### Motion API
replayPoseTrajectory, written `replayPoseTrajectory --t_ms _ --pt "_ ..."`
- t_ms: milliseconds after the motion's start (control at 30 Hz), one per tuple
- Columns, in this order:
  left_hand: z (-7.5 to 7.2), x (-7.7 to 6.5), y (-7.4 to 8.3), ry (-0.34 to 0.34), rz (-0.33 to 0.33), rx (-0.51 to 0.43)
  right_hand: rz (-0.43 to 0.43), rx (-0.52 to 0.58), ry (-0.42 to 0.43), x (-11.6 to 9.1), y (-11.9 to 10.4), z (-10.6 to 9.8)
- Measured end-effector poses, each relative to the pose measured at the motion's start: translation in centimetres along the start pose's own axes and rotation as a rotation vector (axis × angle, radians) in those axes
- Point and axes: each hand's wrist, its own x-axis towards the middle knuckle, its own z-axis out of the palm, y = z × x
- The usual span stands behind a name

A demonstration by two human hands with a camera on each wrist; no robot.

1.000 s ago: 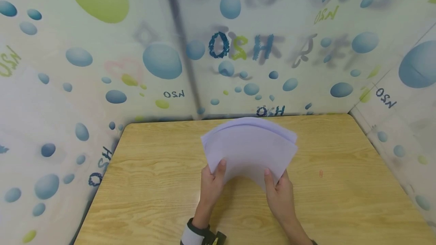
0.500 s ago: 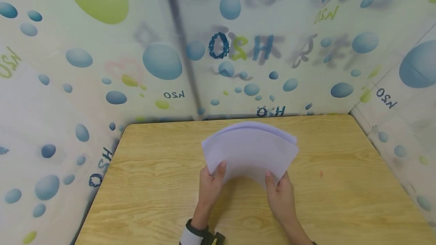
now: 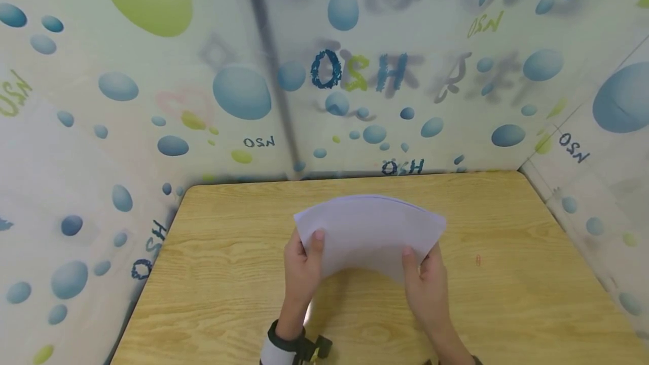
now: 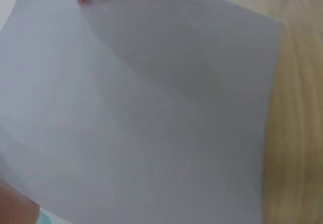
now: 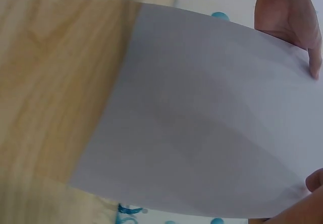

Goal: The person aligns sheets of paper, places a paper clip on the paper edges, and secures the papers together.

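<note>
Both hands hold a thin stack of white paper by its two sides, above the middle of the table. The sheets bow into a curve, and their far edges lie nearly flush, with a narrow second edge showing behind. My left hand grips the left side, thumb on the near face and the other fingers mostly hidden behind. On the right side my right hand pinches the sheets the same way. The right wrist view shows the paper broad and blank, with the left hand at its upper edge.
The wood-grain table extends on all sides of the paper. A small reddish paper clip lies to the right. White walls with blue and green spots enclose the table at the back and sides.
The stack has come down a little toward the table, and its offset far edges have drawn nearly level. Both hands have shifted slightly outward, still gripping the sides.
</note>
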Motion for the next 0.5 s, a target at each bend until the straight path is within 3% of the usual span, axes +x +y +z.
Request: replayPoseTrajectory --t_ms 333,500 --pt "-0.5 1.2 2.6 0.014 0.085 -0.03 -0.044 0.109 0.02 1.2 -3.0 -0.7" --pt "-0.7 1.5 3.2 0.017 0.096 -0.034 -0.111 0.119 0.03 1.5 -3.8 -0.9"
